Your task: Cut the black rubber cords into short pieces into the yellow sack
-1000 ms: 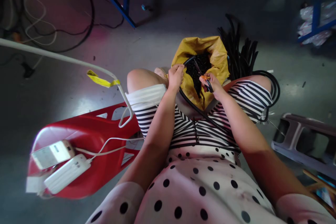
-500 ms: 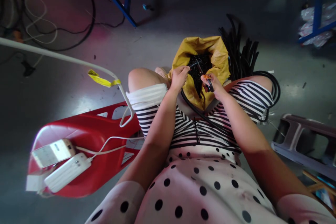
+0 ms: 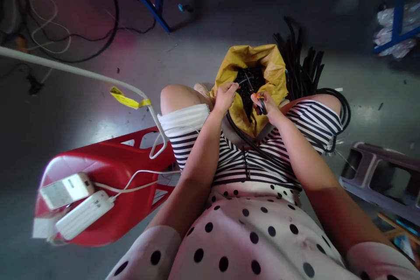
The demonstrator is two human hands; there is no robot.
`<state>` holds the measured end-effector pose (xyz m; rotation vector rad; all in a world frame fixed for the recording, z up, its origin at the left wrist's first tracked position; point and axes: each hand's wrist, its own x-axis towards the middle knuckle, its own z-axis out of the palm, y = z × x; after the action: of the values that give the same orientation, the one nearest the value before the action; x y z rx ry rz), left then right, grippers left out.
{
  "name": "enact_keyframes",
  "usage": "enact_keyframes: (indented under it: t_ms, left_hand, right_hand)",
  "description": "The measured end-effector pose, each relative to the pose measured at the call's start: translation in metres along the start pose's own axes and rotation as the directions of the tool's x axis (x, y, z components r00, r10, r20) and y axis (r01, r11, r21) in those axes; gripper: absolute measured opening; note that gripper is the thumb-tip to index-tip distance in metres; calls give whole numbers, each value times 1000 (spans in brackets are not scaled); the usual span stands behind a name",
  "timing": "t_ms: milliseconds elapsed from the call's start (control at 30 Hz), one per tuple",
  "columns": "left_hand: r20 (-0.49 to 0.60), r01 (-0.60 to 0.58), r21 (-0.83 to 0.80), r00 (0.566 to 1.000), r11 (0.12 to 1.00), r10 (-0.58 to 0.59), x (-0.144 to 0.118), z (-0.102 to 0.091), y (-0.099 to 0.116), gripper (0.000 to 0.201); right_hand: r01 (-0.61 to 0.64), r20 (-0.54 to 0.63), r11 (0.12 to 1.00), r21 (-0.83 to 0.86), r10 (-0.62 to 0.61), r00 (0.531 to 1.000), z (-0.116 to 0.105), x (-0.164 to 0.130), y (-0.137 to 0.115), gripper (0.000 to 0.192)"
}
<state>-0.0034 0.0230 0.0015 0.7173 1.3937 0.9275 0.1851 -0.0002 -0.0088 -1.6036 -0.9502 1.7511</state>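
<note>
I sit with a yellow bag [image 3: 269, 68] open between my knees, full of small black pieces [image 3: 251, 85]. My left hand [image 3: 225, 96] pinches the end of a black tube [image 3: 249, 142] at the bag's mouth; the tube loops down across my striped lap. My right hand [image 3: 264, 103] grips orange-handled scissors [image 3: 259, 98], their blades pointing at the tube end held by the left hand.
A bundle of black tubes [image 3: 303, 74] lies behind the bag. A red plastic stool [image 3: 108, 170] at my left carries a phone [image 3: 65, 190] and a white power bank [image 3: 83, 214] with cables. A grey stool [image 3: 380, 175] stands at right. Blue rack legs [image 3: 157, 0] are further off.
My left hand has shifted slightly right toward the bag's opening, bringing the tube end closer to the scissors. The right hand has barely moved.
</note>
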Motion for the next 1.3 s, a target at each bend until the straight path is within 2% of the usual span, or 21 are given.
enact_keyframes:
  t_ms: [167,367,533,667,800,1000,1133,1300]
  left_hand:
    - [5,-3,0,1000,1000,3,-1,1,1,32]
    - [-7,48,-12,999,999,-48,-2,2,3,25]
    - [54,86,15,995,996,-87,4,-3,-1,15]
    - [91,65,17,994,998,-66,8,-8,-6,30]
    - [99,-3,77,995,997,-5,15,-15,-13,42]
    - [75,-123,220,991,968,109,30,-19,-33,19]
    - [22,-274,259,960,926,278,39,-17,-41,20]
    - [163,-383,325,923,864,348,41,-17,-43,17]
  right_hand:
    - [14,3,1000,-9,-14,1000,0,0,0,76]
    - [11,-21,1000,-18,-11,1000,0,3,4,75]
    - [12,-31,998,-54,-14,999,0,1,8,77]
    - [20,32,997,-81,-18,999,-1,-3,8,76]
    - [49,45,995,-86,-45,998,-2,-4,7,77]
    - [7,46,995,-98,-2,999,2,-6,9,74]
    - [-1,32,995,-96,4,999,6,-7,10,72]
    - [-19,-39,994,-109,14,999,3,-4,12,69]
